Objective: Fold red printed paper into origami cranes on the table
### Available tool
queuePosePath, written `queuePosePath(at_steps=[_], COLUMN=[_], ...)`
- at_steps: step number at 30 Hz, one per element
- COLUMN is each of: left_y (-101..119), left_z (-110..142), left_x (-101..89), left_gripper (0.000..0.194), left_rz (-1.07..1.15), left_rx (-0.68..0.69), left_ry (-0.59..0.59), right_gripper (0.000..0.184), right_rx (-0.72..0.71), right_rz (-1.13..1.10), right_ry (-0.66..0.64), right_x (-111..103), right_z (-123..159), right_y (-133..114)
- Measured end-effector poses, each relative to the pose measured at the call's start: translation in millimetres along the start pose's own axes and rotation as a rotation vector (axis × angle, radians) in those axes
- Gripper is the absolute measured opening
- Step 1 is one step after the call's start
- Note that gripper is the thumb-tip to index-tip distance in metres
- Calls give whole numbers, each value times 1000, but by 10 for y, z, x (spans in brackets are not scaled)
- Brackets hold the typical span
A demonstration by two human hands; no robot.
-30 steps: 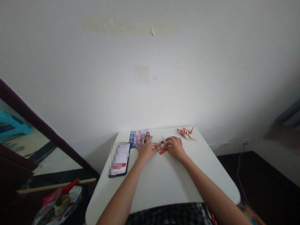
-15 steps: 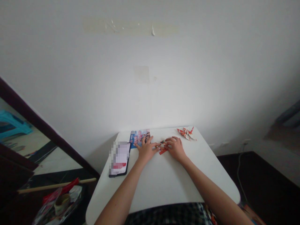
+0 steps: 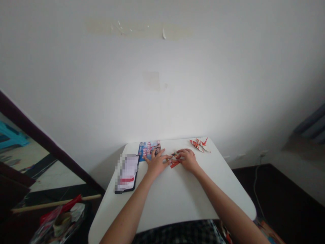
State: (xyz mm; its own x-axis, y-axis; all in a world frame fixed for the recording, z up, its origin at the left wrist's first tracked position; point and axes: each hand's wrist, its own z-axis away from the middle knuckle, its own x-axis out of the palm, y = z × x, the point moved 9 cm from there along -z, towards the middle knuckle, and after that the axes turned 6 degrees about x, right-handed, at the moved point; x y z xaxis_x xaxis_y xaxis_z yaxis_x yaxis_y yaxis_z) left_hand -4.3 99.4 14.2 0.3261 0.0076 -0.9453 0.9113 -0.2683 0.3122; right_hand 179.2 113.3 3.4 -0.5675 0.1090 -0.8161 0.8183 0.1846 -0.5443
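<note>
A small piece of folded paper [image 3: 174,165], red with a multicoloured printed part, lies on the white table [image 3: 175,200] between my hands. My left hand [image 3: 156,164] has its thumb and index finger on the paper's left side, while its other fingers spread away toward a blue printed leaflet [image 3: 144,154]. From the right, my right hand [image 3: 188,159] bends its fingers down over the paper and grips its edge. The fingertips partly cover the paper, so its exact folds are hard to make out.
A folded red-and-white paper figure [image 3: 200,145] sits at the table's back right corner. At the left edge lies a phone [image 3: 127,173] with a blurred screen. The wall [image 3: 162,112] rises directly behind the table. A bag of items [image 3: 62,223] stands on the floor at left.
The whole view has shifted slightly, moving the table a little left in the picture. Fingers have opened slightly around the paper, showing more of its printed part; both hands stay in place.
</note>
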Motion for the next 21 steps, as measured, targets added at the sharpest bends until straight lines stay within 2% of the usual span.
queuePosePath(at_steps=[5, 12, 21], left_y=[45, 148, 103], left_z=[11, 31, -3], left_x=[-7, -28, -21], left_gripper=[30, 27, 27], left_rz=[11, 12, 35], left_rx=[12, 38, 17], left_ry=[15, 117, 96], right_gripper=[14, 13, 10], right_rx=[2, -48, -77], right_rz=[-4, 2, 7], right_ry=[-1, 23, 49], right_x=[-15, -4, -35], right_z=[12, 61, 89], right_y=[-29, -50, -105])
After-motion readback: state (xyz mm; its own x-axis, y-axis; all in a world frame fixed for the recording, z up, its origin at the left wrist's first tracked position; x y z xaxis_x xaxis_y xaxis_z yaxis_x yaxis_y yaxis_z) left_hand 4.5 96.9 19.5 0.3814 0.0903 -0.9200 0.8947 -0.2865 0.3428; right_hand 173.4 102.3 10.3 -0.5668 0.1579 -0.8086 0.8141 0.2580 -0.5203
